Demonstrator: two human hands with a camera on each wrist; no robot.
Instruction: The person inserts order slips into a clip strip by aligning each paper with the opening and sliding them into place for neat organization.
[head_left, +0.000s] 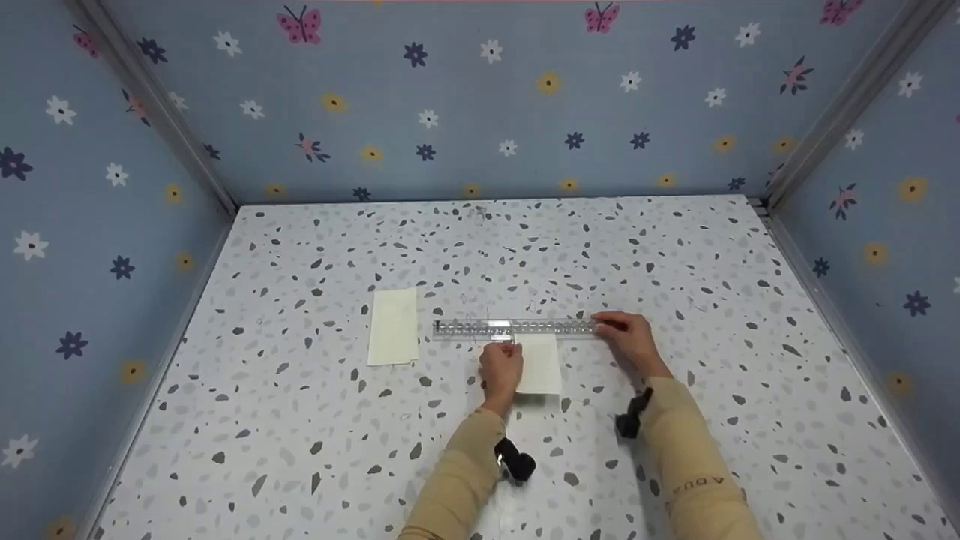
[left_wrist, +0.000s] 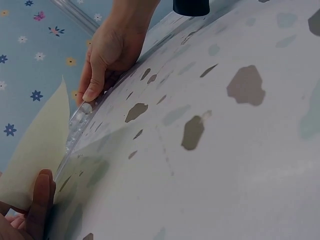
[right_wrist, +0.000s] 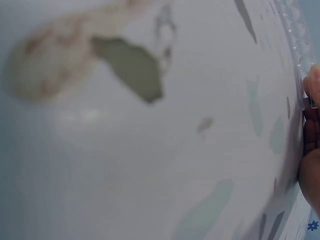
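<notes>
My left hand (head_left: 500, 373) pinches a small pale yellow sheet of paper (head_left: 540, 367) by its left edge near the top. In the left wrist view the paper (left_wrist: 40, 145) rises at a slant from the table, with the fingers at its lower part. Just beyond its top edge lies a long, clear, ruler-like plastic strip (head_left: 555, 326) with a row of round bumps. My right hand (head_left: 634, 337) pinches the strip's right end between thumb and fingers. In the right wrist view the bumpy strip (right_wrist: 299, 40) runs up from the fingertips at the right edge.
A second pale yellow paper (head_left: 393, 327), folded or stacked, lies left of the strip. Flowered blue panels (head_left: 465, 97) stand round the back and both sides of the speckled white table (head_left: 300, 435). Each wrist carries a black camera (head_left: 516, 460).
</notes>
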